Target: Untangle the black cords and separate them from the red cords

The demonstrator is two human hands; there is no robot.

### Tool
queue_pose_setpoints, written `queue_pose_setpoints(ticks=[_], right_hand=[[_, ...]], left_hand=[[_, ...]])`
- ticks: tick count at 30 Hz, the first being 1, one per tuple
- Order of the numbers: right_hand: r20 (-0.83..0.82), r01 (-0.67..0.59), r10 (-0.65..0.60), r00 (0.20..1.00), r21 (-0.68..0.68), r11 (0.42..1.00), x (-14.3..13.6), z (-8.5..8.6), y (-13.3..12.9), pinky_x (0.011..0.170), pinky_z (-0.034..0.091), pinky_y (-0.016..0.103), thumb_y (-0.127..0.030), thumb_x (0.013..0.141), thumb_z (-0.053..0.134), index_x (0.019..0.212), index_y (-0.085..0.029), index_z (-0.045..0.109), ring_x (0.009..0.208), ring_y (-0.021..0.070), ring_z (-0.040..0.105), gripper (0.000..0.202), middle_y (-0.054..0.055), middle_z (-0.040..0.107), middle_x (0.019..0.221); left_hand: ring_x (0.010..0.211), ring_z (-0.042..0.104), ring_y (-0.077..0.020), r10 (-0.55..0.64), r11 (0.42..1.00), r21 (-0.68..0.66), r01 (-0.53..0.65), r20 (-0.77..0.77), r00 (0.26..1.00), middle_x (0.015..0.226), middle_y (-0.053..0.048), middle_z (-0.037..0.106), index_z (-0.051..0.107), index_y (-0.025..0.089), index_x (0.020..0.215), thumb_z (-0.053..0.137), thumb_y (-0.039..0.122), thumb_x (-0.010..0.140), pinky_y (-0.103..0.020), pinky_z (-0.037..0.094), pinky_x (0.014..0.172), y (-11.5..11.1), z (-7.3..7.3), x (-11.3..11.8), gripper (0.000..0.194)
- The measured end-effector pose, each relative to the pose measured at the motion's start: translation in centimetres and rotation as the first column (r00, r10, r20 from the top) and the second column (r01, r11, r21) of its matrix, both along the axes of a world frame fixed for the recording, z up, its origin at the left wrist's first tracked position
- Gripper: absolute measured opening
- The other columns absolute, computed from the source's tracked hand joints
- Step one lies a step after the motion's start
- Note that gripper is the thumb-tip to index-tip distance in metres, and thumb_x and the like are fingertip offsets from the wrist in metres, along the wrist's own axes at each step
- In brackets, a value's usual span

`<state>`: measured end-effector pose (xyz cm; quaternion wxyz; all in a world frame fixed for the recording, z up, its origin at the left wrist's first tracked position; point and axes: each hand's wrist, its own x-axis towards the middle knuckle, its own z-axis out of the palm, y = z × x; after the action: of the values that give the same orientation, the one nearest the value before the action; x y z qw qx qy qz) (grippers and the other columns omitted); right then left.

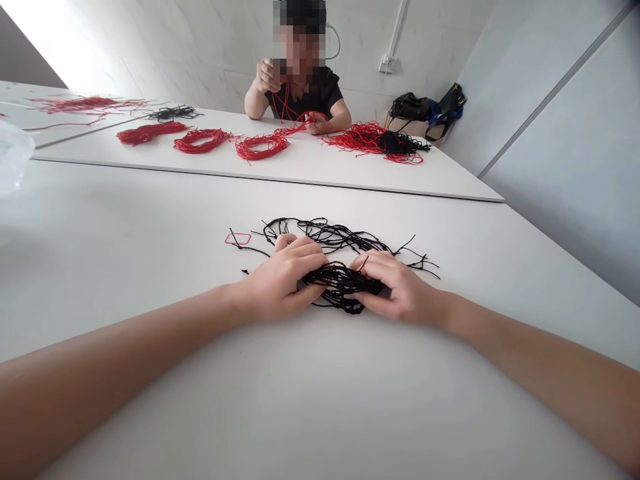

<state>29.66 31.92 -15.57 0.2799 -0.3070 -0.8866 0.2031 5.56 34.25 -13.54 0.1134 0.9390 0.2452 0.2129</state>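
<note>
A bundle of black knotted cords [343, 280] lies across the near part of the white table, between my two hands. My left hand [293, 273] has its fingers wrapped round the left end of the bundle. Around the right end, my right hand [390, 283] is closed, thumb below and fingers above. More black cords [345, 233] of the same kind loop behind my hands, with loose ends sticking out on both sides. A small pink-red loop [238, 238] lies left of them, crossed by a black cord end.
Across the table [150, 220] a person [307, 93] handles red cords. Red cord coils [263, 147] and a red-and-black cord pile [380, 140] lie on the far table. A clear plastic bag [13, 157] is at the left edge. Dark bags [425, 110] rest at the back right.
</note>
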Motion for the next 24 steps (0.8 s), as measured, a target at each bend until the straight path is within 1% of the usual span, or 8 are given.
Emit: queue_pose_setpoints(ticks=[3,8,11,14,17,19,21,24], right_hand=[[-0.035,0.024,-0.024,0.999,-0.004,1.0,0.07,-0.15,0.13,0.083,0.039,0.036,-0.018,0.085,0.06,0.086,-0.02,0.05,0.089,0.0194,0.054,0.01,0.004,0.06,0.095],[-0.105,0.044,-0.044,0.994,-0.003,0.999,0.17,-0.4,0.16,0.081,0.039,0.035,-0.012,0.081,0.06,0.083,-0.021,0.047,0.086,0.0186,0.055,0.015,0.002,0.059,0.088],[-0.129,0.051,-0.053,0.99,-0.016,0.999,0.21,-0.38,0.13,0.08,0.039,0.035,-0.011,0.081,0.057,0.085,-0.021,0.048,0.084,0.0179,0.054,0.014,0.001,0.059,0.085],[-0.1,0.055,-0.057,0.993,-0.02,0.998,0.19,-0.2,0.1,0.078,0.038,0.034,-0.012,0.084,0.054,0.083,-0.02,0.049,0.078,0.0161,0.051,0.01,0.001,0.057,0.081],[-0.058,0.056,-0.057,0.997,-0.018,0.998,0.08,0.02,0.08,0.079,0.037,0.034,-0.02,0.087,0.057,0.086,-0.019,0.052,0.079,0.0162,0.051,0.005,0.001,0.058,0.082],[-0.037,0.066,-0.067,0.997,-0.013,0.998,0.0,0.09,0.06,0.08,0.037,0.034,-0.025,0.088,0.06,0.089,-0.019,0.055,0.081,0.0168,0.051,0.009,0.002,0.059,0.083],[-0.014,0.077,-0.077,0.997,-0.006,0.997,-0.04,0.09,0.06,0.079,0.038,0.034,-0.025,0.087,0.061,0.09,-0.019,0.056,0.08,0.0168,0.051,0.008,0.001,0.059,0.082],[0.001,0.077,-0.077,0.997,0.003,0.997,-0.05,0.02,0.08,0.081,0.038,0.035,-0.022,0.086,0.063,0.091,-0.019,0.058,0.082,0.0174,0.052,0.008,0.002,0.06,0.085]], left_hand=[[0.079,0.045,-0.0185,-0.012,1.0,-0.023,0.012,0.011,1.0,0.077,-0.002,0.049,0.047,0.018,0.077,0.047,0.02,0.082,-0.038,0.029,0.082,-0.03,0.08,0.01,0.005],[0.079,0.044,-0.019,-0.025,0.999,-0.037,0.025,0.012,1.0,0.075,-0.001,0.047,0.046,0.018,0.077,0.056,0.03,0.08,-0.038,0.029,0.081,-0.08,0.34,0.05,0.016],[0.079,0.044,-0.019,-0.026,0.999,-0.031,0.026,0.012,1.0,0.075,-0.001,0.047,0.045,0.018,0.076,0.055,0.026,0.079,-0.037,0.029,0.08,-0.12,0.41,0.11,0.013],[0.078,0.044,-0.0185,-0.012,1.0,-0.026,0.013,0.025,1.0,0.075,-0.002,0.048,0.045,0.018,0.078,0.047,0.021,0.086,-0.037,0.03,0.08,-0.11,0.34,0.15,0.009],[0.081,0.046,-0.0186,-0.001,1.0,-0.028,0.002,0.054,0.999,0.079,-0.003,0.05,0.046,0.018,0.085,0.041,0.018,0.09,-0.036,0.032,0.081,-0.07,0.16,0.13,0.007],[0.084,0.047,-0.0186,0.007,1.0,-0.027,-0.005,0.073,0.997,0.084,-0.004,0.052,0.046,0.018,0.091,0.039,0.016,0.09,-0.035,0.033,0.083,-0.04,0.02,0.1,0.007],[0.084,0.048,-0.0183,0.021,1.0,-0.017,-0.02,0.079,0.997,0.086,-0.004,0.052,0.044,0.018,0.095,0.038,0.014,0.089,-0.036,0.033,0.085,-0.02,-0.1,0.07,0.009],[0.083,0.049,-0.0184,0.042,0.999,-0.012,-0.041,0.06,0.997,0.085,-0.003,0.051,0.044,0.019,0.094,0.039,0.013,0.088,-0.036,0.033,0.087,0.02,-0.21,0.04,0.01]])
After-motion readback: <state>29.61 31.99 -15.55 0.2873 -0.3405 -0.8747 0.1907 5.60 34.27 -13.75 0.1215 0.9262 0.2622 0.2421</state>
